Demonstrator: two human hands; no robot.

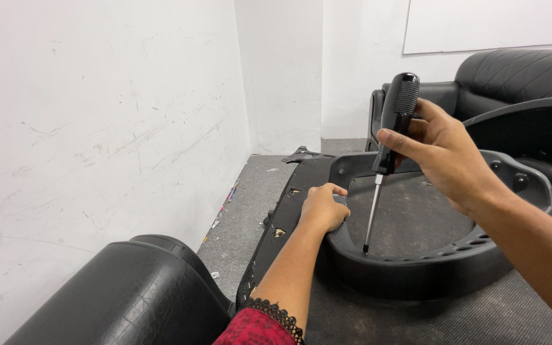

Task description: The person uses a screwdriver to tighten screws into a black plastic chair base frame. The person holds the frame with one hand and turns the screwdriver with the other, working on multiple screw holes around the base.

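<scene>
My right hand point(445, 153) grips the black handle of a screwdriver point(392, 128), held nearly upright. Its metal shaft runs down and its tip rests on the inner rim of a black plastic ring frame point(410, 271). That frame lies on the dark fabric underside of a chair part point(410, 217). My left hand point(322, 207) rests on the frame's left edge with its fingers curled over the rim, a short way left of the screwdriver tip. A red sleeve with black lace trim point(260, 322) covers my left forearm at the bottom.
A white scuffed wall point(97, 128) runs along the left. A black leather cushion point(135, 294) lies at the lower left. Black leather chairs point(519, 76) stand at the back right. The grey floor point(244, 204) holds small scattered bits. A whiteboard point(487, 25) hangs on the far wall.
</scene>
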